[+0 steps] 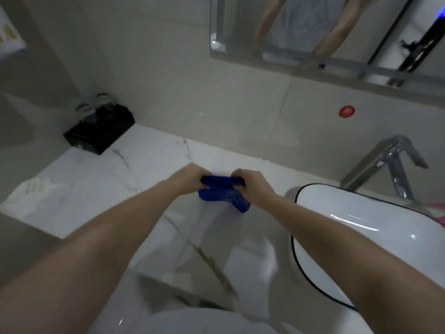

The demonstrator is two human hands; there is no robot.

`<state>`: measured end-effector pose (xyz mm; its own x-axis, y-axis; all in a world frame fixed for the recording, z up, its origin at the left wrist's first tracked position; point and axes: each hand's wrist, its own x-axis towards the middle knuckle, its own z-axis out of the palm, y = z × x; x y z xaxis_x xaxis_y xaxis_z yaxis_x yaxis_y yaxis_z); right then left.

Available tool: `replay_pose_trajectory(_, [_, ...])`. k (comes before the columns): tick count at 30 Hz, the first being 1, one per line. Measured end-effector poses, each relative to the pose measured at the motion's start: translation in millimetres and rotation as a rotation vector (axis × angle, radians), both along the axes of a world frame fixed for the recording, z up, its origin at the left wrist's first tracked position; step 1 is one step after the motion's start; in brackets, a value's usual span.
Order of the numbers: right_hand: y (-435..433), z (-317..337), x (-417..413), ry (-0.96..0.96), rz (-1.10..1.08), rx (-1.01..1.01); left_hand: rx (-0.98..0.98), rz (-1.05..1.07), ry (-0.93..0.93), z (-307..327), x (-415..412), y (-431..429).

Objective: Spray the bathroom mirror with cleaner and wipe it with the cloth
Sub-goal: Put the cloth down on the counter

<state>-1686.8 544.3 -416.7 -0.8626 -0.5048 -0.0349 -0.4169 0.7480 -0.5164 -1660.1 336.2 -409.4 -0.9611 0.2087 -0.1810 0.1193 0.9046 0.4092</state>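
The mirror (313, 32) is sitting above the worktop (84, 177); the cloth (222, 194) is hanging bunched over it, my left hand (190, 179) and right hand (255, 186) each holding it in a closed grip. I'm seeing no cleaner here, and wiping dry could streak.

I'm looking down into a bathroom. A white, grey-veined marble surface (96, 179) carries a glossy white basin (361, 225) with a dark rim, and a chrome tap (395, 165) stands behind it. Above, a mirror (236, 20) hangs on the pale tiled wall (180, 80). In the corner a black tray (103, 133) holds upturned glasses (90, 112), with a folded white towel (31, 191) near it.
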Motion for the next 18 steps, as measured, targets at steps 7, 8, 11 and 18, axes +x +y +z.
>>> replay_pose_trajectory(7, [3, -118, 101, -0.353, 0.16, 0.13, -0.098, -0.179, -0.256, -126, 106, -2])
replay_pose_trajectory(8, [5, -129, 111, -0.329, 0.211, 0.178, -0.133, -0.195, -0.285, -139, 115, -4])
replay_pose_trajectory(11, [7, -147, 125, -0.334, 0.287, 0.273, -0.206, -0.257, -0.333, -151, 124, -7])
replay_pose_trajectory(18, [2, -154, 100, -0.081, 0.178, 0.175, -0.116, -0.117, -0.158, -152, 102, 2])
